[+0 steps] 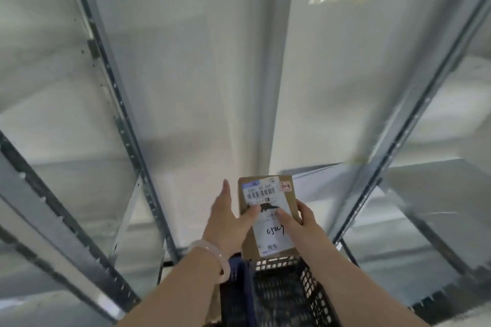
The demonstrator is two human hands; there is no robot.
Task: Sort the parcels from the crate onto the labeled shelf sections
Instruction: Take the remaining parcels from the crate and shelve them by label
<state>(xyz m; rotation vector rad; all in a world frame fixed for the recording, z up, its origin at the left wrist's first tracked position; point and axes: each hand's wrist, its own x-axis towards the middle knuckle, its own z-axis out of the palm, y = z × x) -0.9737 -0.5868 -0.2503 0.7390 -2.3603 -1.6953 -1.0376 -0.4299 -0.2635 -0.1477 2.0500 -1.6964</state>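
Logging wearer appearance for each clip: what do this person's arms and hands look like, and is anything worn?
No sleeves or gloves show. The left hand and right hand are bare, with no rings visible. A pale, translucent white bangle circles the left wrist. The right wrist carries nothing.

Motion-blurred shelf uprights (123, 125), crate (287, 297) partly beyond the bottom edge, parcel (265, 194) label print illegible.

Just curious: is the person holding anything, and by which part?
Yes: a flat brown cardboard parcel with a white label. The left hand holds its left edge, the right hand its right edge, both thumbs pressed on the label.
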